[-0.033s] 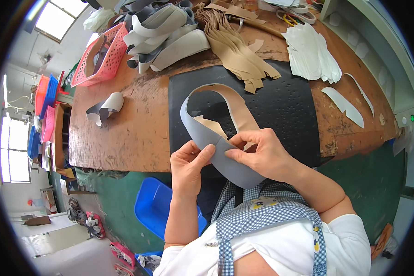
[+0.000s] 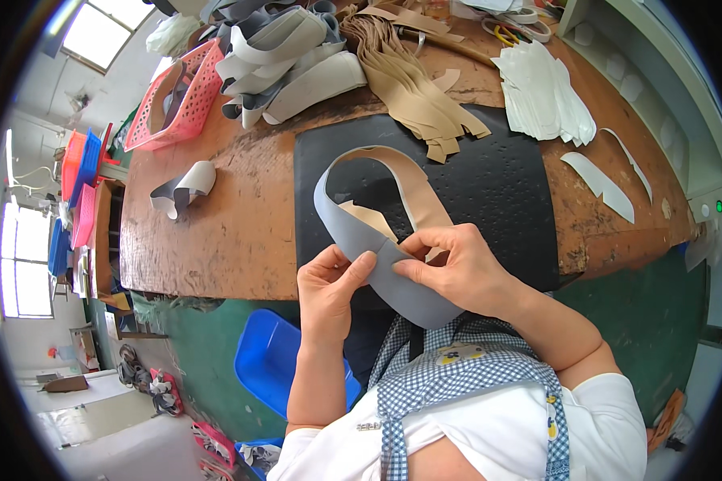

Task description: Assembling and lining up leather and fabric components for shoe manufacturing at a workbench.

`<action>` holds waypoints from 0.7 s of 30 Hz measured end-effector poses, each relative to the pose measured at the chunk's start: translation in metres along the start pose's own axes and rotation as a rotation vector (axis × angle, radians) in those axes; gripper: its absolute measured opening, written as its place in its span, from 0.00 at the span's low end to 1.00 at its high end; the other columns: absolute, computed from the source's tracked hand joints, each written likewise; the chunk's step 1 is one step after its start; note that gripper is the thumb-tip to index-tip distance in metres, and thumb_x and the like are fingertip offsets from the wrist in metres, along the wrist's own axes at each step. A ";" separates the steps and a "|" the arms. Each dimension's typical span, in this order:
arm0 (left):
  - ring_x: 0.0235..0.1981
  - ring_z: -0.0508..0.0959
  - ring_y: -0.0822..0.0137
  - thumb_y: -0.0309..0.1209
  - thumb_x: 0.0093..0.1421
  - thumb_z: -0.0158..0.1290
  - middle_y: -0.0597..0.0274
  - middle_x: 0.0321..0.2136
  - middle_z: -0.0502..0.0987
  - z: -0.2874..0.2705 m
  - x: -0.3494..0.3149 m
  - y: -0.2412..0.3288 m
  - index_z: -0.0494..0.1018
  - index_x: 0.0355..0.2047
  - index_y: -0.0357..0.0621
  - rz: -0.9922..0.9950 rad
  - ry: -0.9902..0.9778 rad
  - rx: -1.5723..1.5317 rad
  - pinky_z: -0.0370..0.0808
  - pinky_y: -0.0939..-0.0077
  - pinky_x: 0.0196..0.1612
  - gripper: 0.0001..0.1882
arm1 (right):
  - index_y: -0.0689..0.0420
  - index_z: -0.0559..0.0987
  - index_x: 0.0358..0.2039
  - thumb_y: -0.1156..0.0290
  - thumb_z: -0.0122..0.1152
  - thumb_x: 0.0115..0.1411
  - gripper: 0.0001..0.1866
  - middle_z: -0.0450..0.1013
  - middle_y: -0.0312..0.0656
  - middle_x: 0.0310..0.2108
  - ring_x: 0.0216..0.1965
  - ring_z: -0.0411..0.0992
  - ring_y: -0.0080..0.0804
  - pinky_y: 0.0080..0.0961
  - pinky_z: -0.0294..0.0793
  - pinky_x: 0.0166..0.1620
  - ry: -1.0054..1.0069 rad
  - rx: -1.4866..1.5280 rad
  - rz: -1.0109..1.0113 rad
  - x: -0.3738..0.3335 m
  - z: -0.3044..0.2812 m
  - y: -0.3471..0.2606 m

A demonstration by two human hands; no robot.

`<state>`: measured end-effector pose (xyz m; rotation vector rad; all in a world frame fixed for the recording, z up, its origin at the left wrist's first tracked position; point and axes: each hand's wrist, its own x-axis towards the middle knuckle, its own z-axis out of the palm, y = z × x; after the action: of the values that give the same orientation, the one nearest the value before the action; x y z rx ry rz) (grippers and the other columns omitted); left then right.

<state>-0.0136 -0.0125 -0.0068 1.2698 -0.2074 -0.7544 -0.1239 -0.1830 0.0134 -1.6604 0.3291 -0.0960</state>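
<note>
A loop-shaped band of sheet material [image 2: 419, 290], grey outside and beige inside, is held up over the front edge of a black mat [image 2: 509, 204]. A short seam crosses its near side between my hands. My left hand [image 2: 329, 289] pinches the band just left of that seam, thumb on the grey face and fingers behind. On the other side, my right hand [image 2: 469, 268] grips the upper edge with thumb and forefinger. A beige flap [image 2: 369, 218] shows inside the loop. What the hidden fingertips touch behind the band cannot be seen.
Beyond the mat lie tan strips [image 2: 401, 88] and piled grey-white bands [image 2: 313, 84]. A pink basket [image 2: 156, 136] and a small curled piece [image 2: 194, 180] are at left. White cut pieces [image 2: 541, 100] sit at right. A blue bin [image 2: 269, 361] stands below the wooden table [image 2: 241, 240].
</note>
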 end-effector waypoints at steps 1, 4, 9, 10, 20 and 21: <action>0.32 0.80 0.75 0.25 0.60 0.63 0.62 0.31 0.82 0.001 0.000 0.000 0.79 0.37 0.34 0.024 0.000 0.034 0.78 0.80 0.39 0.08 | 0.66 0.83 0.39 0.75 0.66 0.59 0.10 0.81 0.42 0.31 0.31 0.79 0.22 0.20 0.80 0.36 -0.001 0.000 0.000 0.000 0.000 0.001; 0.32 0.79 0.76 0.24 0.59 0.63 0.62 0.31 0.82 0.004 0.000 0.001 0.79 0.37 0.33 0.057 0.008 0.068 0.77 0.81 0.39 0.08 | 0.66 0.82 0.39 0.75 0.66 0.59 0.09 0.81 0.42 0.31 0.30 0.79 0.22 0.20 0.80 0.36 0.011 0.015 -0.022 0.000 0.001 0.002; 0.31 0.79 0.77 0.23 0.58 0.63 0.61 0.31 0.82 0.005 0.000 0.000 0.80 0.36 0.32 0.073 0.029 0.086 0.76 0.83 0.37 0.08 | 0.66 0.82 0.39 0.75 0.66 0.60 0.09 0.81 0.41 0.30 0.30 0.78 0.21 0.19 0.79 0.35 0.000 0.002 -0.037 0.000 0.002 0.006; 0.30 0.79 0.77 0.23 0.58 0.63 0.61 0.31 0.82 0.006 0.000 0.000 0.80 0.36 0.32 0.085 0.037 0.099 0.76 0.83 0.37 0.08 | 0.66 0.82 0.39 0.75 0.66 0.60 0.09 0.81 0.41 0.30 0.30 0.78 0.21 0.19 0.79 0.35 0.000 0.002 -0.036 0.000 0.002 0.005; 0.30 0.79 0.78 0.22 0.57 0.64 0.63 0.30 0.82 0.013 -0.006 -0.005 0.80 0.36 0.31 0.145 0.042 0.139 0.76 0.84 0.36 0.08 | 0.66 0.82 0.36 0.74 0.67 0.59 0.08 0.80 0.40 0.30 0.29 0.77 0.19 0.17 0.77 0.32 0.078 0.023 0.018 0.007 0.004 0.006; 0.31 0.79 0.77 0.21 0.58 0.63 0.63 0.32 0.82 0.011 -0.006 -0.006 0.79 0.38 0.31 0.145 0.018 0.142 0.77 0.83 0.38 0.08 | 0.66 0.82 0.34 0.74 0.68 0.59 0.08 0.80 0.40 0.29 0.28 0.77 0.20 0.17 0.76 0.32 0.080 0.042 0.005 0.008 0.004 0.007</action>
<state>-0.0265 -0.0180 -0.0077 1.3796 -0.3401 -0.6124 -0.1166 -0.1815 0.0050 -1.6168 0.3897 -0.1648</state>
